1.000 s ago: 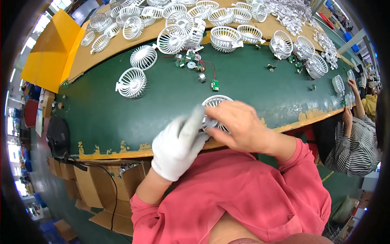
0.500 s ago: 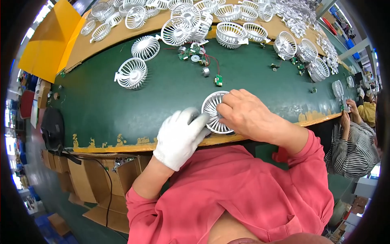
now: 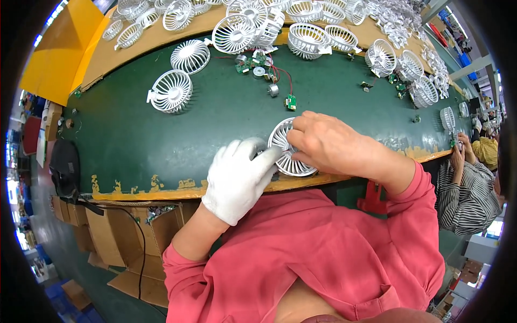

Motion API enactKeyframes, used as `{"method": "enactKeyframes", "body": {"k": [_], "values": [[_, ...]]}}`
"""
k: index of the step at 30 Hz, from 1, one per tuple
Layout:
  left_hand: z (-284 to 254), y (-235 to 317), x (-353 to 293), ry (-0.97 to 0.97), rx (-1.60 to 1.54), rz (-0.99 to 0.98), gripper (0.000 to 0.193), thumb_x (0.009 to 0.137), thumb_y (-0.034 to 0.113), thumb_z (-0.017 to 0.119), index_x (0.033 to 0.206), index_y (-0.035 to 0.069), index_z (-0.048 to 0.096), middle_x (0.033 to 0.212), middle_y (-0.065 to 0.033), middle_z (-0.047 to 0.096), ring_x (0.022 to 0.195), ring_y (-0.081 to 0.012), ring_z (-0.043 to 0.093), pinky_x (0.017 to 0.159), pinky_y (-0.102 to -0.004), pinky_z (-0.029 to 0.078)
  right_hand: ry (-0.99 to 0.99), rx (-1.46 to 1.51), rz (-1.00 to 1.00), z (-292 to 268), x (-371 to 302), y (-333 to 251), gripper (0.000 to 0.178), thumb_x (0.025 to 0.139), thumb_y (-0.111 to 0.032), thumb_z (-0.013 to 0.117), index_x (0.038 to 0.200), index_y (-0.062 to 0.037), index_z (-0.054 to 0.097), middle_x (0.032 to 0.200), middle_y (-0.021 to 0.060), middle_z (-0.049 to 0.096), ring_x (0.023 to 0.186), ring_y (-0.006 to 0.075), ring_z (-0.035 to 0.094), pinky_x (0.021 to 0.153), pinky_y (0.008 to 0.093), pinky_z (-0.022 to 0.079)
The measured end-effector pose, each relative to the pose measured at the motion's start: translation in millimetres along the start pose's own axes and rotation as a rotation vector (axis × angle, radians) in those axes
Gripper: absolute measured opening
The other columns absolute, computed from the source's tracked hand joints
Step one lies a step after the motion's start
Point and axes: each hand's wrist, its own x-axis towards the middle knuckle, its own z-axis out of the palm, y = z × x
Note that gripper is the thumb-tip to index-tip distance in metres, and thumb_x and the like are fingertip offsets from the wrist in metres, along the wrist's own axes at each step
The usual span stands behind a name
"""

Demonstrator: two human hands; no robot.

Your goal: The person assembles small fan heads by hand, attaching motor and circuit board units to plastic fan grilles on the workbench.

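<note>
A round white slatted fan housing (image 3: 279, 135) rests at the near edge of the green table, between my two hands. My left hand (image 3: 237, 175), in a white glove, grips the housing's left side with thumb and fingers. My bare right hand (image 3: 328, 142) reaches over its right side, fingers bent and pinched together inside the rim. Whatever those fingertips hold is hidden behind them. Just beyond lies a small green circuit board (image 3: 291, 102) on a red wire, with a silver motor (image 3: 273, 90) beside it.
Two white fan housings (image 3: 171, 91) lie at the left on the green table (image 3: 124, 140). Many more housings (image 3: 234, 33) and white parts (image 3: 396, 27) cover the cardboard at the back. A yellow panel (image 3: 59, 48) stands far left. At the right, a person in stripes (image 3: 466, 196) works.
My right hand has shifted slightly up over the housing and its fingers have moved within the rim. My left hand keeps its hold. The whole view has shifted a little.
</note>
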Motion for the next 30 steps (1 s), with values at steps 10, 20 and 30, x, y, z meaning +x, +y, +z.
{"method": "enactKeyframes", "body": {"k": [10,20,30], "values": [[5.6,-4.8,-1.7,0.041,0.046,0.021,0.025,0.073,0.013,0.068,0.098,0.017,0.067,0.095,-0.0033,0.061,0.090,-0.0238,0.057,0.093,-0.0416,0.037,-0.009,-0.068,-0.089,1.2,1.7,4.6,0.025,0.070,-0.027,0.071,0.077,-0.0061,0.059,0.079,0.0048,0.054,0.082,0.0221,0.053,0.069,0.0340,0.040],[-20.7,-24.8,33.0,0.118,-0.114,-0.013,0.025,0.075,0.016,0.067,0.100,0.011,0.067,0.100,-0.0119,0.062,0.090,-0.0308,0.060,0.078,-0.0356,0.049,0.487,0.146,0.039,7.5,-20.0,42.7,0.043,0.077,-0.023,0.071,0.118,-0.0114,0.062,0.080,0.0039,0.056,0.073,0.0186,0.054,0.069,0.0329,0.044],[27.8,-61.7,114.5,-0.322,0.257,0.124,0.031,0.078,0.012,0.062,0.108,0.021,0.062,0.102,-0.0115,0.057,0.096,-0.0314,0.057,0.081,-0.0422,0.047,0.652,-0.156,0.556,18.2,7.7,164.9,0.036,0.084,-0.004,0.053,0.119,-0.0121,0.057,0.089,0.0117,0.061,0.082,0.0306,0.061,0.068,0.0411,0.049]]}}
